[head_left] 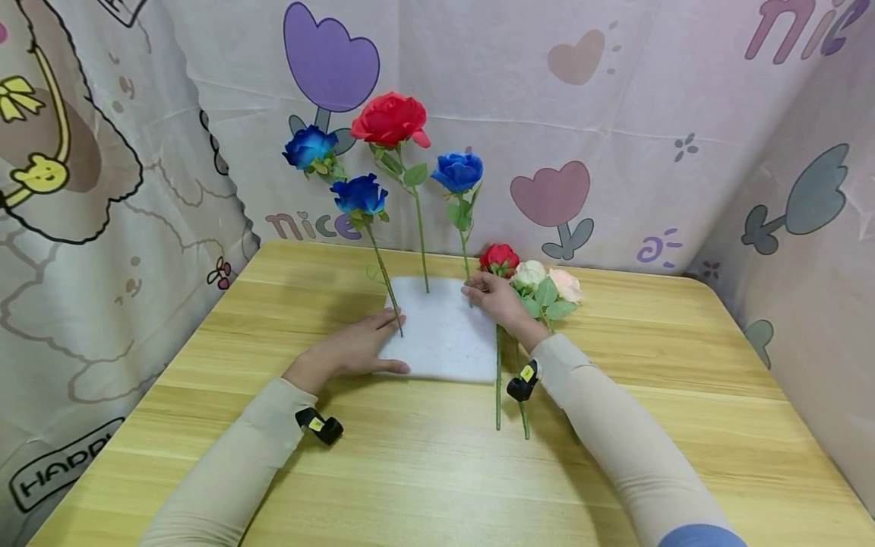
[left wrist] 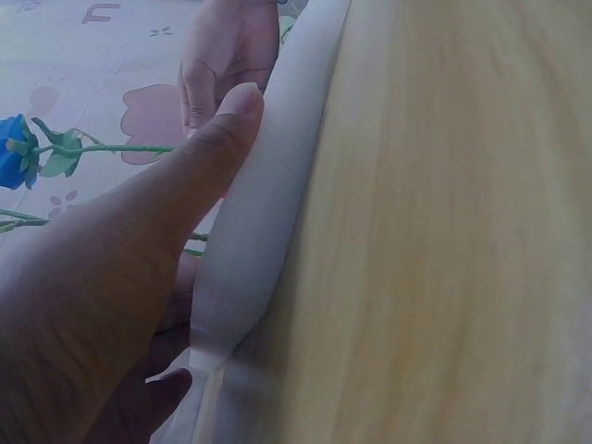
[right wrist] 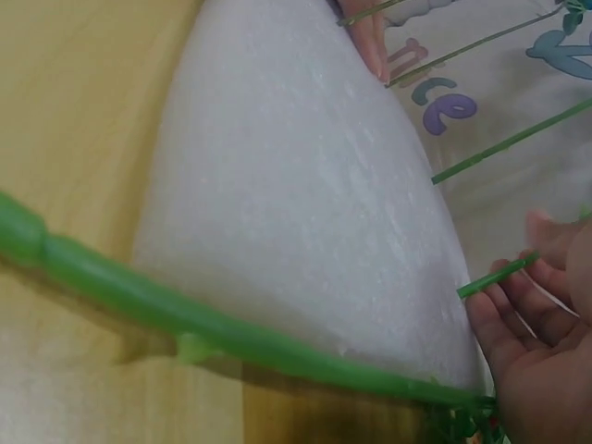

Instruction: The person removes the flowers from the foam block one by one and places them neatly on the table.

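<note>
Fingers of the right hand (head_left: 497, 298) pinch the upright blue rose stem (head_left: 465, 262) at the foam block's (head_left: 440, 342) far right edge; the left hand (head_left: 355, 351) lies flat, steadying the block's left side.

This looks like a small craft corner set up indoors, not a kitchen or a workshop. A light wooden desk (head_left: 683, 365) stands closed in on three sides by a hanging cloth (head_left: 615, 114) printed with cartoon tulips, hearts and the word "nice". On the desk lie a white foam block (head_left: 444, 342) and artificial roses (head_left: 390, 119), the materials of flower arranging.
</note>
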The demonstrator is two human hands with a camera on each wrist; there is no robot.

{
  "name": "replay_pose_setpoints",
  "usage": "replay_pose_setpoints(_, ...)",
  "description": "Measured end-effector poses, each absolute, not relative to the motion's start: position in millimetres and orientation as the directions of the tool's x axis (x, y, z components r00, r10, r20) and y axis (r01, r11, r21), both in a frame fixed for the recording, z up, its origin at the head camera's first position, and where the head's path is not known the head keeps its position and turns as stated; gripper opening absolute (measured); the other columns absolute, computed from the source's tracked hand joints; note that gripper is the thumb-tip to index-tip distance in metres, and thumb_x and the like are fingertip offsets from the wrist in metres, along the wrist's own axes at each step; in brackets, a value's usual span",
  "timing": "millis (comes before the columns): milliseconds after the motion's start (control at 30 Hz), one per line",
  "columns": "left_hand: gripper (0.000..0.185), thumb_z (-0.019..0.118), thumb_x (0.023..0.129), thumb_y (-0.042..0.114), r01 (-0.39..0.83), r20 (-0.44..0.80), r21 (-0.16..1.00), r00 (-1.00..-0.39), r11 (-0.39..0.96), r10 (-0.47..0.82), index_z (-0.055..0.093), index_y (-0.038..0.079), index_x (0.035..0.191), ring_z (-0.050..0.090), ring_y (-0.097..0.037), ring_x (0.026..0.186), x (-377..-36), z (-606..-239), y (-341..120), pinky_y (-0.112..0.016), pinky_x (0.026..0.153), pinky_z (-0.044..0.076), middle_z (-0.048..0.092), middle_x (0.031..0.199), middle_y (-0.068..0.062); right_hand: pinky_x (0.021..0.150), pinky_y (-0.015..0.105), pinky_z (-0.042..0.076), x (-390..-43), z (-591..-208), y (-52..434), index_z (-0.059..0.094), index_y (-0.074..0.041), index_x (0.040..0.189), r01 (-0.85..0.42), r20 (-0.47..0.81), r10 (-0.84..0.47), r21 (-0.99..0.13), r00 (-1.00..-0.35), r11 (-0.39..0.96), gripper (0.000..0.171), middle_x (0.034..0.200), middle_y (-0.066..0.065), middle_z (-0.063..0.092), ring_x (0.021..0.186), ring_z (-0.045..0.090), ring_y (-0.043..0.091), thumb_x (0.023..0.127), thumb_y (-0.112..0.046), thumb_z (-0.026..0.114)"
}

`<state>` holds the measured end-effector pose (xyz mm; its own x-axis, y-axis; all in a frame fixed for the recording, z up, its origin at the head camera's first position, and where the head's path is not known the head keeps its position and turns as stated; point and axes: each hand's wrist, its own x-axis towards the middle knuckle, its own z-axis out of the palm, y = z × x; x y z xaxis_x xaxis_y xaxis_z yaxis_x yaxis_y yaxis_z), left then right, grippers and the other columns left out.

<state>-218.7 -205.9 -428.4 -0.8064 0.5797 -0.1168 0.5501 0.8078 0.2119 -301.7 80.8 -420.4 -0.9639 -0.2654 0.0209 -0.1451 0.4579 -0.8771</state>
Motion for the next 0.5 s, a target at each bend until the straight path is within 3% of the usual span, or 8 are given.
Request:
replay_pose_setpoints(200,0.112,0.042,0.079,0.084,0.545,-0.120,0.218,-0.808,0.809,0.577,0.023,0.004,0.155,0.014,-0.032,0.147,-218.7,-427.5,-205.2,-0.042,0.118,0.017,0.015,0.161,-0.017,0.081,0.031,0.053,-303.9,-423.8,83.4,0.062,-0.002,0.117,-0.139,0.023,-0.286,-0.909,-0.958,0.392,0.025,0.108,0.012,0.066,0.095,0.062,0.022,0.101,-0.021,0.057)
replay_pose_setpoints(500,0.112,0.041,0.079,0.085,0.546,-0.120,0.211,-0.809,0.811,0.576,0.022,0.005,0.155,0.013,-0.031,0.147,-219.2,-428.7,-205.3,-0.042,0.118,0.017,0.015,0.161,-0.016,0.079,0.031,0.054,-306.4,-425.3,82.3,0.065,-0.002,0.115,-0.180,0.052,-0.272,-0.865,-0.961,0.468,0.022,0.105,0.011,0.068,0.092,0.063,0.020,0.102,-0.017,0.055)
